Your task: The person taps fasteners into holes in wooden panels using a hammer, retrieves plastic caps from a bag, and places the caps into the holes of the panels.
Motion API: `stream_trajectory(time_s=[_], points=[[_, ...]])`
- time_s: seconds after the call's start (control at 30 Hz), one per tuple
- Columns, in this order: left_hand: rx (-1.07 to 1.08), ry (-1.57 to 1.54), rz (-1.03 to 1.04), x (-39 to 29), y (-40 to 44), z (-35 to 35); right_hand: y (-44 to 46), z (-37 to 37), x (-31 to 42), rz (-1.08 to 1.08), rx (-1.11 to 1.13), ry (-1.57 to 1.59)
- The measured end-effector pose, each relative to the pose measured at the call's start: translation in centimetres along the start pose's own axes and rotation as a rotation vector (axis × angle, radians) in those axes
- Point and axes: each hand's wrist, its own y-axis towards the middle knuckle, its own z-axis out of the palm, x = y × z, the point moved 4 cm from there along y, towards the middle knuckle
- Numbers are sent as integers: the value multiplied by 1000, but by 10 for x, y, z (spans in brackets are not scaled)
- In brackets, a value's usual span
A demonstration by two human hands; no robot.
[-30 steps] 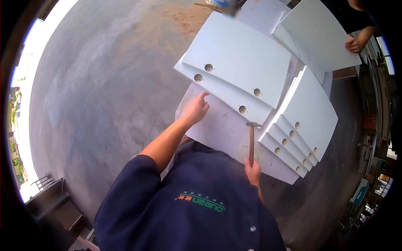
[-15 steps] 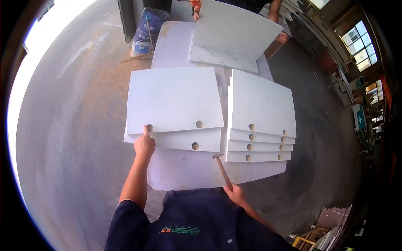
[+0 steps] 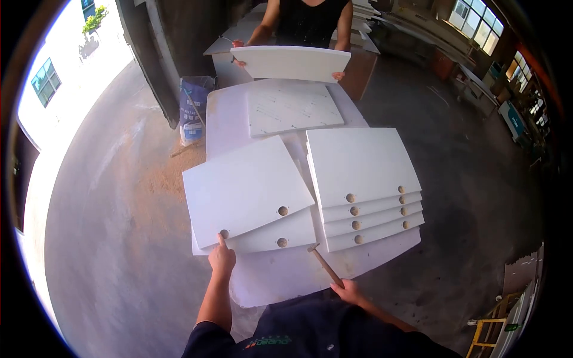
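Since the frame half a second earlier, the table (image 3: 262, 283) and its piles had swung aslant in view, while the index finger of the left hand (image 3: 222, 259) stayed at the same round hole (image 3: 225, 233), left of centre. At upper centre, the board (image 3: 287, 62) gripped by a co-worker (image 3: 313, 27) had tipped from tall to much flatter, and the marbled panel (image 3: 292, 107) showed more fully.

The top panel (image 3: 248, 185), left of centre, lay just beyond the left hand, its index fingertip at the hole's lower left edge; whether the folded fingers held anything could not be told. The lower panel (image 3: 262, 238) jutted out beneath. At lower centre, the right hand (image 3: 348, 292) was wrapped round the handle of the hammer (image 3: 326, 265), whose head pointed up and left, near the closest corner of the stack (image 3: 364, 161) at right of centre.

Counted from the left: two panels showing three holes, one hammer, one marbled panel, one raised board, then four stacked panels showing eight holes, two apiece.
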Motion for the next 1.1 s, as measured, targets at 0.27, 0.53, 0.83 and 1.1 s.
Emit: stream_trajectory(time_s=[0.27,0.53,0.83,1.1], points=[[-45,-449,212,-58,-82,28,-7,-28,12,-40,-50,27],[186,-496,257,-132,-199,123,-17,-111,12,-309,-238,146],[116,-682,-24,-116,-246,164,-15,-152,-61,-139,-82,154],[301,-470,-327,-74,-371,254,-44,-181,-138,-58,-21,163]])
